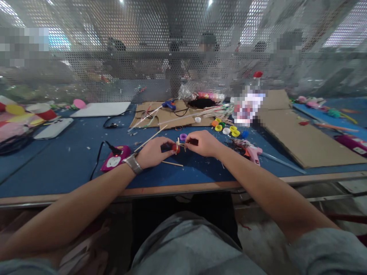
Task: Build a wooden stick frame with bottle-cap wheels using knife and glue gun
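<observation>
Near the table's middle, my left hand (155, 152) pinches a small red bottle cap (176, 148) between thumb and fingers. Short pale wooden sticks (178, 143) stand against the cap. From the right, my right hand (204, 143) has its fingertips closed at a short piece of stick (184, 146) beside the cap. Just behind the hands lies a purple cap (183, 136). One long thin stick (151, 137) lies behind my left hand, and another stick (172, 164) lies in front of it.
A pink glue gun (254, 152) lies right of my hands, with several coloured caps (226, 131) behind it. A purple power strip (116, 158) is at left. Cardboard (304, 141), a blue glue gun (169, 104) and a clear bottle (255, 86) stand or lie farther back.
</observation>
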